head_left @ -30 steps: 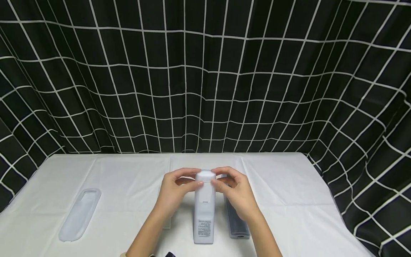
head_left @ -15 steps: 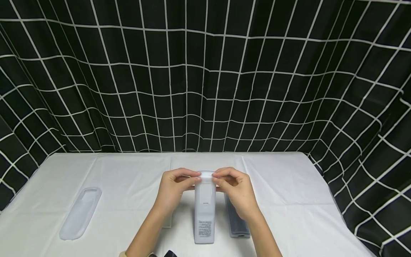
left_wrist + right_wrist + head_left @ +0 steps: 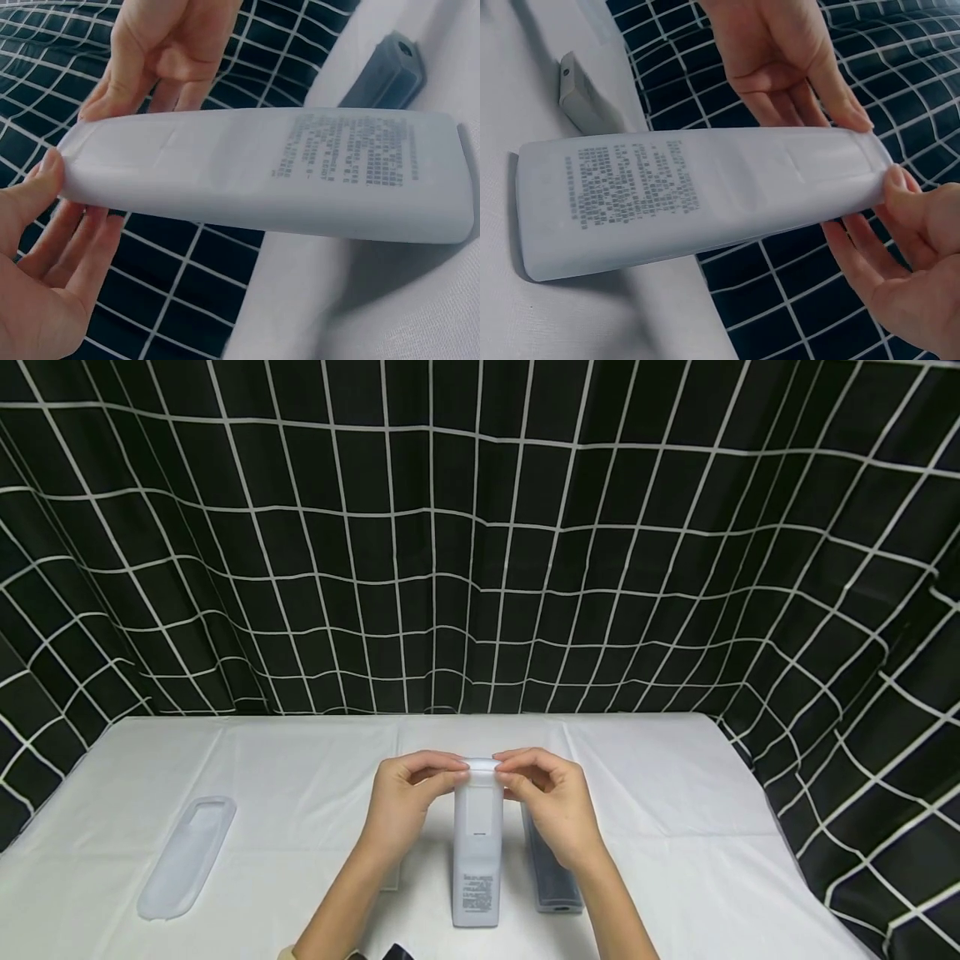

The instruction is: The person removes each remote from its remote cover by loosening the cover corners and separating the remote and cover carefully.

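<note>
Small print on the white remote — none of it legible

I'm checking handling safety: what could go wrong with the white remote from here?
The left hand and right hand pinch only the far end of the white remote, so it might slip or tip. In the head view, the right hand partly hides the dark device, which might get bumped.
</note>
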A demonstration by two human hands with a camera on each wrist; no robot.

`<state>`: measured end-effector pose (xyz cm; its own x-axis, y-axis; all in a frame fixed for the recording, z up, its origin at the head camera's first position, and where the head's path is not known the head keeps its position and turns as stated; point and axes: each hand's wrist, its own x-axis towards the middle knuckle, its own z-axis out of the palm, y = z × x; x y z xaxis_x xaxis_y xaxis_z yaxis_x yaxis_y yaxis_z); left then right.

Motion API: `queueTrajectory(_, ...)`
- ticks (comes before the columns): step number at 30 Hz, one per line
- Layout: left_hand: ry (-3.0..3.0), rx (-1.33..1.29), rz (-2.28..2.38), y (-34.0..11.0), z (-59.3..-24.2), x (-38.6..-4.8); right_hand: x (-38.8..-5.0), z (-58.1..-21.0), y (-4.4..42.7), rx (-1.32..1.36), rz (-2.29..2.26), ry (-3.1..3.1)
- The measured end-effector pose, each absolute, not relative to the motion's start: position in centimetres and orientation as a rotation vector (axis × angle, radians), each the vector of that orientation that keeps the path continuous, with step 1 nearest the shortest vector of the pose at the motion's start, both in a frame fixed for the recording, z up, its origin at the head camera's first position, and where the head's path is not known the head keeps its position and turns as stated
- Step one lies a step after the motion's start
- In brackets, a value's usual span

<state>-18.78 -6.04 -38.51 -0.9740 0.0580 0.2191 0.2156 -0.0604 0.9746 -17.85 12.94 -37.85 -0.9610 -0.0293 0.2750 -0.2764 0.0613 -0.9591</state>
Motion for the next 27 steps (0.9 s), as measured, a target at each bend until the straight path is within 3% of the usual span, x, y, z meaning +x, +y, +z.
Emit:
queueTrajectory(10, -2.118, -0.366, -2.057, -6.2, -38.6, -18.7, -17.9, -37.6, 12.9, 0.213, 2.067, -2.123)
queueTrajectory(27, -2.01, -0.466, -2.043, -6.1, -37.7, -18.2, -16.8, -36.0, 12.7, 0.308, 2.104, -2.041)
